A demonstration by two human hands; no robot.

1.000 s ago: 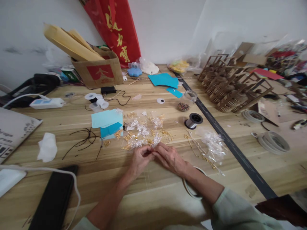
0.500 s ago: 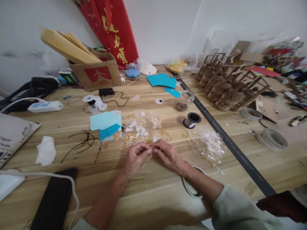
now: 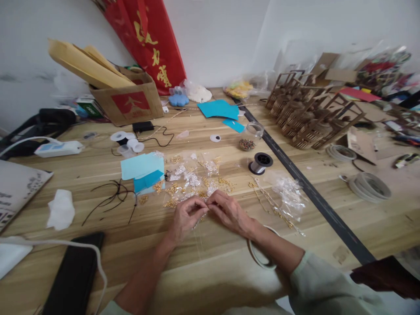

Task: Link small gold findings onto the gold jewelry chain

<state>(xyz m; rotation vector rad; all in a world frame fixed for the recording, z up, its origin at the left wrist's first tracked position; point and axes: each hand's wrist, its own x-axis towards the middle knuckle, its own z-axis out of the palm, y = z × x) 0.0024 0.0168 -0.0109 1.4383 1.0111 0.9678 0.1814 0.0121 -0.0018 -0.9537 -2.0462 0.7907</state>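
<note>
The left hand [image 3: 190, 218] pinches a thin metallic chain [image 3: 197, 223] between thumb and fingers; the chain slants from under the left thumb toward the person and leftward, nearer that hand; the right hand [image 3: 231, 214] meets it, fingertips pressed together, what they grip too small to tell; just beyond lie grainy gold and silver pieces [image 3: 192, 178] among crinkled clear plastic; rightward, a round wire spool [image 3: 260, 163] stands on the smooth, wood-grained desk [image 3: 229, 258].
</note>
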